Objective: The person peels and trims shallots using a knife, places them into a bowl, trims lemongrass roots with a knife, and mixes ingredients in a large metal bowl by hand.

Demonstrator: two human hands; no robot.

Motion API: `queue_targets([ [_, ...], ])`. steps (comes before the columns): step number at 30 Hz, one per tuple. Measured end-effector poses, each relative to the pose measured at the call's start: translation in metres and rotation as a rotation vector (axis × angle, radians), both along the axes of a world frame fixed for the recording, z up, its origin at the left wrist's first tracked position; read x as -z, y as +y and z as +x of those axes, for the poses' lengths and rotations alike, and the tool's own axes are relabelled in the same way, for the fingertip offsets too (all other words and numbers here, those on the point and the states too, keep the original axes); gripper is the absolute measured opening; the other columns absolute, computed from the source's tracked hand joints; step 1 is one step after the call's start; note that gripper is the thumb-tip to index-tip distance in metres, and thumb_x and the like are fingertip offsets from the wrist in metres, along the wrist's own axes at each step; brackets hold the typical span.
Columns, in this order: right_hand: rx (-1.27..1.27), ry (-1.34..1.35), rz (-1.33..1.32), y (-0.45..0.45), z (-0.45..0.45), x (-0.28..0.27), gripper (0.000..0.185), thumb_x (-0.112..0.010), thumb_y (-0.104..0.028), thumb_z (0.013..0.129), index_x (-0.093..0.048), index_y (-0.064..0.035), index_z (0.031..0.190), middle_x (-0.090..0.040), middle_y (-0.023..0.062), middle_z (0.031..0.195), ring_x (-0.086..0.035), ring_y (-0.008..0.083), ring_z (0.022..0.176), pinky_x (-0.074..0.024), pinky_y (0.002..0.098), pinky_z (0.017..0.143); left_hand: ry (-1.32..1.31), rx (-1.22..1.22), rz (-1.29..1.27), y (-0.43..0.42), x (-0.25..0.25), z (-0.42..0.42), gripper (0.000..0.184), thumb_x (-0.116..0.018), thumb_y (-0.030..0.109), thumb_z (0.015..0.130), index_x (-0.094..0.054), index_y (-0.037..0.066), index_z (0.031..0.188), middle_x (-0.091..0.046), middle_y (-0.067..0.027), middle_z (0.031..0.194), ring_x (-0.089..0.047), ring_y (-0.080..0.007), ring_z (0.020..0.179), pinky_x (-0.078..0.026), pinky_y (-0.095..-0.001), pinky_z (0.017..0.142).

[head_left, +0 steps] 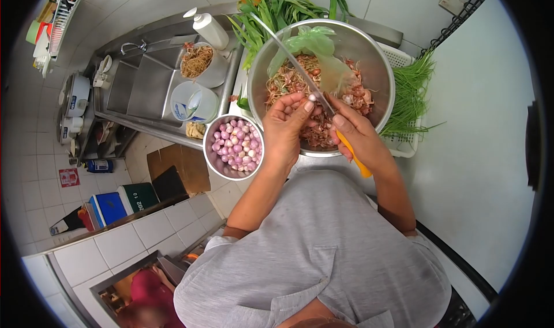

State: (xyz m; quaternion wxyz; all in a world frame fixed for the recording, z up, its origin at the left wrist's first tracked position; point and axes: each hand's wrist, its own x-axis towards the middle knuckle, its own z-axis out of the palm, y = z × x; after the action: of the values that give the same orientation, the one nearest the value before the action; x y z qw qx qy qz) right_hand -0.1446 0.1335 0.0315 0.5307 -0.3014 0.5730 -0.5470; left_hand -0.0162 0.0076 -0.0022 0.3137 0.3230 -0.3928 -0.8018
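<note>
beside the sink (pixel 153 77), the large steel bowl (pixel 353 44) carries a loose heap of reddish skins and stringy roots (pixel 316 136), with a thin green bag (pixel 311 42) draped inside its far wall. just beside its near left rim, by the sink's near right corner, a smaller steel bowl (pixel 221 172) is well filled with pink-and-white shallots (pixel 235 146). the knife (pixel 298 68) slants over the large bowl, its tip reaching past the far left rim. the right hand (pixel 359 133) wraps closely round it where blade meets orange handle; that hold, at the handle's front, suits a stiff, thin blade that is likely light but sharp. the left hand (pixel 287 123) pinches a small pale shallot (pixel 312 97) between nearly closed thumb and fingertips, above the bowl's heap and right by the blade. the shallot should be light, firm and smooth, probably slippery once bare, and its outer layers may bruise; it is best taken by its rounded sides, with the fingertips clear of the edge.
</note>
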Motion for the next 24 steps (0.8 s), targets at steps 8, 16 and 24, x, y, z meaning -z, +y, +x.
queue_targets([
  [8, -0.068, -0.395, -0.005, -0.002, -0.002, -0.004, 0.045, -0.038, -0.043, 0.107, -0.043, -0.0095, 0.138, -0.055, 0.0051, 0.078, -0.042, 0.0044, 0.045, -0.0368, 0.0181, 0.039, 0.041, -0.043, -0.095, 0.006, 0.0, 0.0, 0.039, -0.076, -0.001, 0.085, -0.058, -0.003, 0.12, -0.068, -0.0065, 0.101, -0.064, -0.0098, 0.09, -0.055, -0.0221, 0.08],
  [16, 0.115, -0.198, 0.022, -0.004, -0.005, -0.004, 0.057, -0.044, -0.042, 0.106, -0.034, -0.013, 0.154, -0.054, 0.0016, 0.078, -0.043, 0.003, 0.049, -0.038, 0.0183, 0.044, 0.117, -0.032, -0.102, -0.003, 0.009, 0.008, 0.036, -0.073, 0.002, 0.088, -0.058, 0.0, 0.121, -0.068, -0.0092, 0.103, -0.068, -0.0178, 0.094, -0.057, -0.0248, 0.077],
  [24, -0.048, 0.146, 0.006, 0.008, -0.009, -0.009, 0.053, -0.05, -0.031, 0.105, -0.039, -0.0076, 0.151, -0.059, 0.0032, 0.084, -0.054, 0.0076, 0.066, -0.0475, 0.0228, 0.06, 0.249, -0.011, 0.093, -0.007, 0.006, 0.009, 0.031, -0.065, 0.002, 0.094, -0.058, -0.002, 0.124, -0.066, -0.01, 0.108, -0.069, -0.023, 0.098, -0.059, -0.0305, 0.079],
])
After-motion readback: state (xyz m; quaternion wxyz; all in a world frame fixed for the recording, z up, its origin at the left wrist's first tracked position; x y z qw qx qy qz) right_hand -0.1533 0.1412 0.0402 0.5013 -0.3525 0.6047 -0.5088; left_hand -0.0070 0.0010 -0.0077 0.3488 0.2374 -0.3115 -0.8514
